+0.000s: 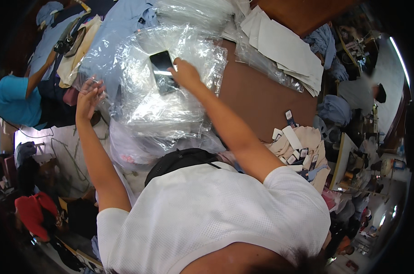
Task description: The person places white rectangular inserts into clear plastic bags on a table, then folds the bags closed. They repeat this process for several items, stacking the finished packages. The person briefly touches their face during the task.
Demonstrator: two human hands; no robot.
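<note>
A dark smartphone (161, 61) lies on a pile of shiny clear plastic bags (147, 114) in front of me. Glare crosses its lower part, and I cannot tell whether film covers it there. My right hand (186, 74) is at the phone's right edge, fingers bent and fingertips touching its side. At the left border of the pile, my left hand (89, 97) has its fingers curled around the loose edge of a clear bag. Light blue folded garments (109, 50) lie beneath and beside the plastic on the left.
White sheets (284, 48) and more plastic sleeves (195, 16) lie at the back of the brown table (248, 89). Beige pieces with tags (302, 146) are at the right. A person in a blue shirt (17, 100) works on the left, near cream fabric (81, 50).
</note>
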